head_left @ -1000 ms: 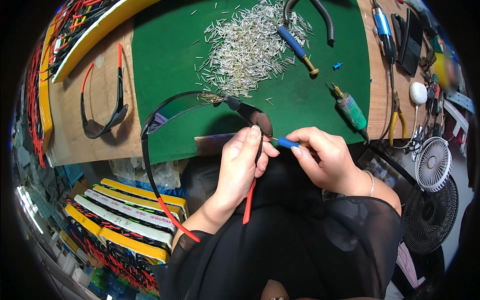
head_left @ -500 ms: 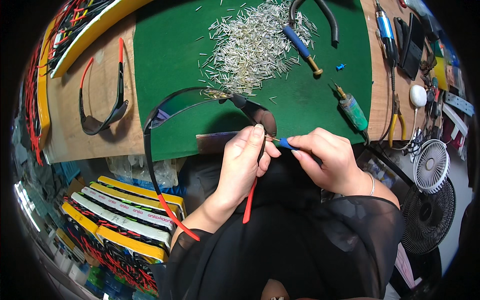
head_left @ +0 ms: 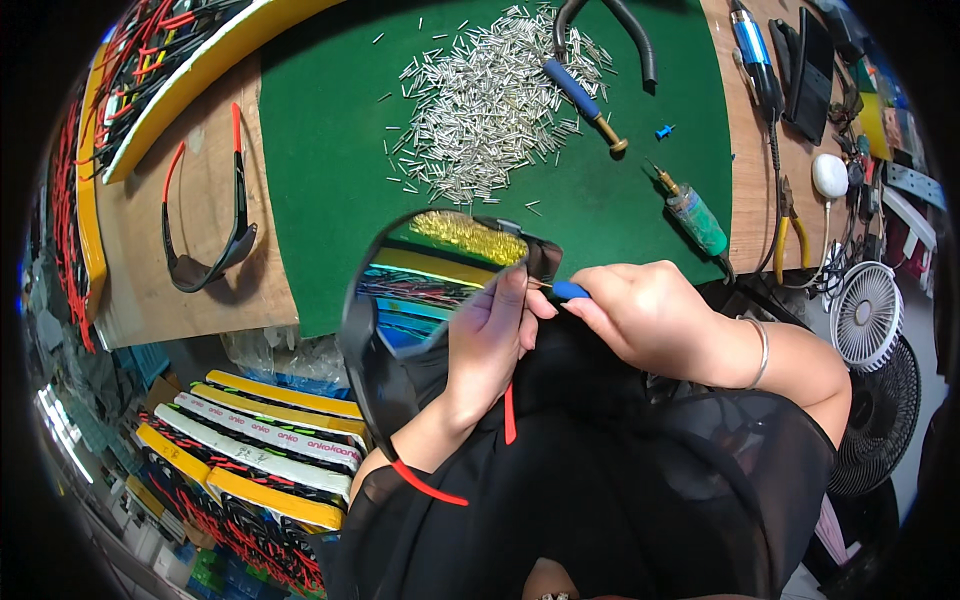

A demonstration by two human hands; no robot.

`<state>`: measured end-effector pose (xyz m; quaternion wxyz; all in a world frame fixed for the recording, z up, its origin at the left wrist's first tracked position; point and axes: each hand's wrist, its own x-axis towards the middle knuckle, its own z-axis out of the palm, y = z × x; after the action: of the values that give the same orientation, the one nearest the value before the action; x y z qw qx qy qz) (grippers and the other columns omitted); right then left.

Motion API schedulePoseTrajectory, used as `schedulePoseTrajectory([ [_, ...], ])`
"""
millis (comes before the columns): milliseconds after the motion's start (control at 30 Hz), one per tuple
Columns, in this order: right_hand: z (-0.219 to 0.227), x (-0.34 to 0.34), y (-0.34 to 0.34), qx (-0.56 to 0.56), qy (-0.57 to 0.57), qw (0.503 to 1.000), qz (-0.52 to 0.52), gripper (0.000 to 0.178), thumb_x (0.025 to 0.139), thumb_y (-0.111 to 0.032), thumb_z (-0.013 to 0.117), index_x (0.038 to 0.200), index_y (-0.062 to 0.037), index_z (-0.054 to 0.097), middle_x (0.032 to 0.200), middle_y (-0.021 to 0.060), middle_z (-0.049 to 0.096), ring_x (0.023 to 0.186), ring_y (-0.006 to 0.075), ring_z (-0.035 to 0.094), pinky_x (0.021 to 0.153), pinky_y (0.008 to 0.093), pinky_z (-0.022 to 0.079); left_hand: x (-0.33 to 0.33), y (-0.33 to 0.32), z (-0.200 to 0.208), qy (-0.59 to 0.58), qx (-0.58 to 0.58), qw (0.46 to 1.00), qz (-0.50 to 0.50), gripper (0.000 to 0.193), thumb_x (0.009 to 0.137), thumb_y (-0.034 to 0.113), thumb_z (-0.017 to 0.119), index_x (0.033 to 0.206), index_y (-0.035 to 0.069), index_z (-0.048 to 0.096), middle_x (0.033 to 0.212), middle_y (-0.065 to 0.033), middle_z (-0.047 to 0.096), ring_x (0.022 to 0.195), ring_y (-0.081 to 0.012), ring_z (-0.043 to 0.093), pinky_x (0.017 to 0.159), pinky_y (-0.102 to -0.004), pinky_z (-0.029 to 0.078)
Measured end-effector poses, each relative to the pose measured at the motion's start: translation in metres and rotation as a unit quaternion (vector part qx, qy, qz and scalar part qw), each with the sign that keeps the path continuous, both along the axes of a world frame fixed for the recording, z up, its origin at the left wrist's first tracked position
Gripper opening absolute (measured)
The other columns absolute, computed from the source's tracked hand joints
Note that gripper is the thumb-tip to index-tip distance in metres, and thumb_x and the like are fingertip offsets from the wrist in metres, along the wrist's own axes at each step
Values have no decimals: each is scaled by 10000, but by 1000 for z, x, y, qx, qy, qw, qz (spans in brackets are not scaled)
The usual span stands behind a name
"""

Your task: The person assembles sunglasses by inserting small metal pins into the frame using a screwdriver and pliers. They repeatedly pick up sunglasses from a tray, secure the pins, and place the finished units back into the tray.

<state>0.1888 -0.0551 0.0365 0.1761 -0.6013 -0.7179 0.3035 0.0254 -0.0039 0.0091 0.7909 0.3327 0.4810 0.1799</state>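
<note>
A pair of black sunglasses [head_left: 425,290] with red temple tips is in my left hand [head_left: 485,340], whose fingers pinch it near one hinge. Its shiny lens mirrors yellow and blue colours. My right hand [head_left: 650,310] is closed round the blue handle of a small screwdriver [head_left: 570,290]. A thin metal shaft runs from that handle to the hinge area by my left fingertips; its very tip is hidden there. Beyond my hands, a heap of small silver metal pins [head_left: 490,110] lies on the green mat [head_left: 330,180].
Another pair of sunglasses [head_left: 210,265] rests on the wooden tabletop at left. A blue-handled brass-ended tool [head_left: 585,100], a green-handled tool [head_left: 695,215] and yellow-handled pliers [head_left: 790,235] lie to the right. Yellow trays [head_left: 275,495] of frames stand lower left; a white fan [head_left: 865,315] is at right.
The sunglasses have turned and come lower, so the lens now shows bright reflections. My right hand has rolled over the screwdriver handle, its elbow swinging outward. The whole view has shifted slightly.
</note>
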Motion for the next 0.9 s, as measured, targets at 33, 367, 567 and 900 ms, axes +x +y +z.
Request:
schedulePoseTrajectory([
  [33, -5, 1, -1, 62, -37, 997, 31, 200, 819, -189, 532, 819, 10, 559, 565, 52, 485, 489, 175, 532, 427, 274, 422, -1, 0, -1, -4, -1, 1000, -4, 327, 951, 264, 407, 741, 27, 488, 602, -30, 515, 410, -40, 364, 378, -169, 278],
  [367, 2, 2, 4, -5, -13, 1000, -17, 173, 791, -169, 587, 730, -27, 510, 702, 98, 514, 552, 242, 568, 445, 318, 454, -4, 4, -4, -10, -32, 999, 8, 310, 947, 245, 419, 769, 14, 526, 603, -10, 542, 418, -26, 387, 382, -168, 287],
  [567, 5, -4, 4, 94, -69, 993, -5, 229, 800, -203, 599, 696, -35, 482, 566, 99, 511, 502, 262, 550, 439, 329, 454, -2, 2, -5, -2, -16, 1000, 11, 306, 945, 242, 423, 781, 8, 532, 612, -18, 559, 414, -28, 398, 380, -165, 294],
  [900, 8, -3, 2, 71, -25, 996, -52, 227, 800, -186, 616, 783, -22, 459, 631, 140, 526, 489, 292, 545, 443, 347, 458, 0, 4, -1, 5, -19, 1000, 5, 318, 947, 283, 414, 767, 30, 485, 630, -33, 535, 413, -45, 378, 380, -170, 287],
])
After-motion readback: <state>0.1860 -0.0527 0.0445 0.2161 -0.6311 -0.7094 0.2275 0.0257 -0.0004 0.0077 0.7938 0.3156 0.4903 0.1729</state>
